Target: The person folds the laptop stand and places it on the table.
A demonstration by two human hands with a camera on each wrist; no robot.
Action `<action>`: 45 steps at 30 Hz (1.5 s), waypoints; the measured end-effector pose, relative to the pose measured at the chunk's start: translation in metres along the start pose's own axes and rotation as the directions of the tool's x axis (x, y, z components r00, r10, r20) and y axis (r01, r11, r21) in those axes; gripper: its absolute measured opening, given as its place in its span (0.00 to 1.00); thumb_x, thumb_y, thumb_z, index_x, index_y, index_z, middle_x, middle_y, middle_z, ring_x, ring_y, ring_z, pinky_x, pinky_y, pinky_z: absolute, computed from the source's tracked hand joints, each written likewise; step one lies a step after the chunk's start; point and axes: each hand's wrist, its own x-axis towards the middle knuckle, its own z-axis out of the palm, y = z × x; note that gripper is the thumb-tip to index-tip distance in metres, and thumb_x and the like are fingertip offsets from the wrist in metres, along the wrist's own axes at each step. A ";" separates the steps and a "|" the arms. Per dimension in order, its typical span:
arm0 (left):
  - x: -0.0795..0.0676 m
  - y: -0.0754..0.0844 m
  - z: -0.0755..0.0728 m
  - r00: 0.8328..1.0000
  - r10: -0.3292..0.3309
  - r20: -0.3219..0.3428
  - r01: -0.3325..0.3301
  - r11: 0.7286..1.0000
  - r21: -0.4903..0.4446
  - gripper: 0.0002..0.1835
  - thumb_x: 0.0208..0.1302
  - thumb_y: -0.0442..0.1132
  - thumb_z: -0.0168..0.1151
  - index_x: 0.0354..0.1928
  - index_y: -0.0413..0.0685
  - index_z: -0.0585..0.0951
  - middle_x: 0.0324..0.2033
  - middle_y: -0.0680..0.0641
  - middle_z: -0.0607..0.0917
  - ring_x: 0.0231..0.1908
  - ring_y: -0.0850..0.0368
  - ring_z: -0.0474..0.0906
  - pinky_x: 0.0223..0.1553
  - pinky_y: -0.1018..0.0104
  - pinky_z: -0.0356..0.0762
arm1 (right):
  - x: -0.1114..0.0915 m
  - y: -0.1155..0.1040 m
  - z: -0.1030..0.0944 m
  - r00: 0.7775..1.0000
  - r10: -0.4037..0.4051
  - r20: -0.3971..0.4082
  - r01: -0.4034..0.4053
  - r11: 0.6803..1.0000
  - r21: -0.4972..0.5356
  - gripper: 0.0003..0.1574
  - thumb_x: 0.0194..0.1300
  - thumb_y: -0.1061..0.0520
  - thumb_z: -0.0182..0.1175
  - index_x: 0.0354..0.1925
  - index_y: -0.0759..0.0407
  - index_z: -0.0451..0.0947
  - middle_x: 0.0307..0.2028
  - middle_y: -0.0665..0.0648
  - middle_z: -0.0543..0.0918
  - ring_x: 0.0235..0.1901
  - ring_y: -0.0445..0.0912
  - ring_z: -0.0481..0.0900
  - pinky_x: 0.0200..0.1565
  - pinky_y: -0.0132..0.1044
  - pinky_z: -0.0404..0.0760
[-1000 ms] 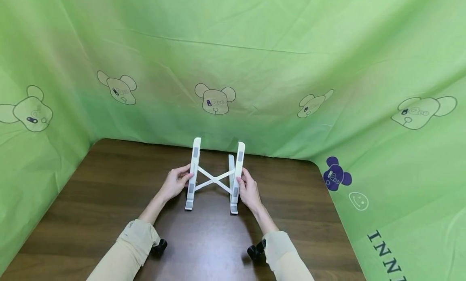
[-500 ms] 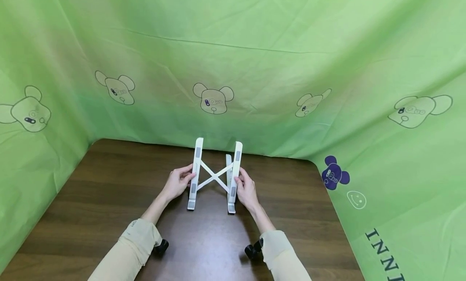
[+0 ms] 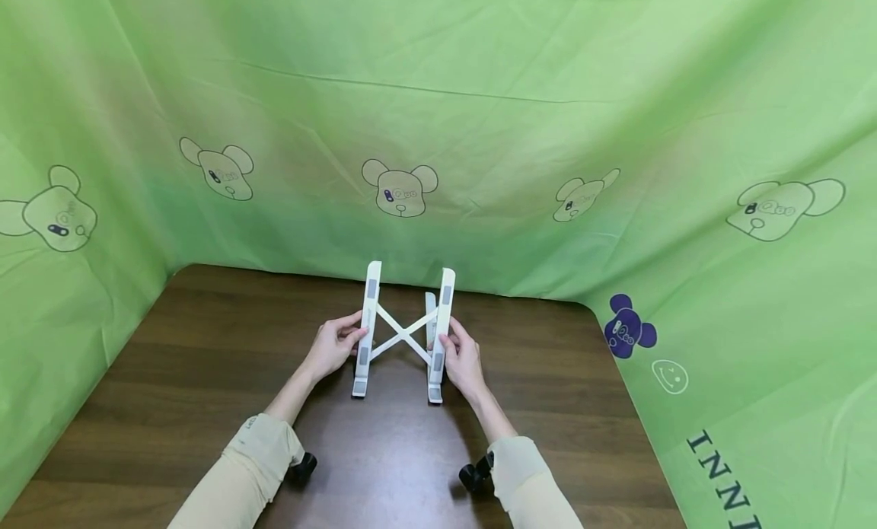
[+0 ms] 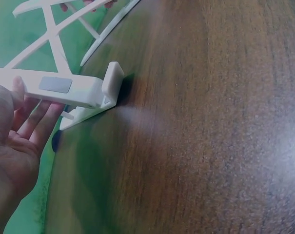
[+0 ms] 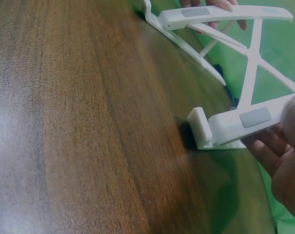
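Observation:
A white folding laptop stand (image 3: 404, 335) with grey pads and crossed struts stands unfolded near the table's back edge. My left hand (image 3: 334, 345) grips its left arm, thumb on the top face and fingers beneath. On the other side my right hand (image 3: 464, 359) holds the right arm the same way. In the left wrist view, the left hand (image 4: 20, 131) pinches the arm behind its upturned front lip. From the right wrist, the right hand (image 5: 286, 156) shows its thumb over the arm, with fingers curled under it.
The dark wooden table (image 3: 205, 392) has a green printed curtain (image 3: 479, 95) along its back and sides. Black wrist devices (image 3: 301, 466) show at both cuffs, above the table's front part.
Between one second and half a second ago, the stand's two arms came slightly closer together, hands moving with them. Since then, stand and hands look nearly still.

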 end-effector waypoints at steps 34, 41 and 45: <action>0.003 0.005 0.015 1.000 -0.010 -0.012 0.011 0.998 0.058 0.25 0.78 0.25 0.62 0.74 0.26 0.74 0.51 0.22 0.89 0.42 0.39 0.94 0.40 0.57 0.95 | 0.002 -0.004 -0.001 0.998 0.064 0.016 -0.065 0.997 0.030 0.29 0.82 0.68 0.57 0.76 0.65 0.74 0.36 0.75 0.92 0.35 0.67 0.94 0.39 0.39 0.93; 0.006 0.011 0.023 1.000 0.001 -0.012 0.000 0.997 0.083 0.25 0.78 0.26 0.63 0.73 0.27 0.75 0.51 0.23 0.90 0.43 0.40 0.94 0.41 0.54 0.95 | 0.002 -0.004 -0.003 0.999 0.047 -0.008 -0.047 0.999 0.011 0.27 0.81 0.68 0.59 0.74 0.65 0.77 0.37 0.75 0.92 0.36 0.67 0.94 0.39 0.31 0.89; 0.004 0.012 0.026 0.999 -0.011 -0.033 0.014 0.996 0.091 0.25 0.78 0.26 0.63 0.73 0.28 0.75 0.51 0.24 0.90 0.42 0.40 0.94 0.41 0.55 0.95 | 0.001 -0.002 0.000 0.999 0.042 -0.013 -0.042 0.999 -0.018 0.26 0.81 0.67 0.58 0.73 0.64 0.78 0.38 0.74 0.93 0.38 0.64 0.95 0.41 0.39 0.92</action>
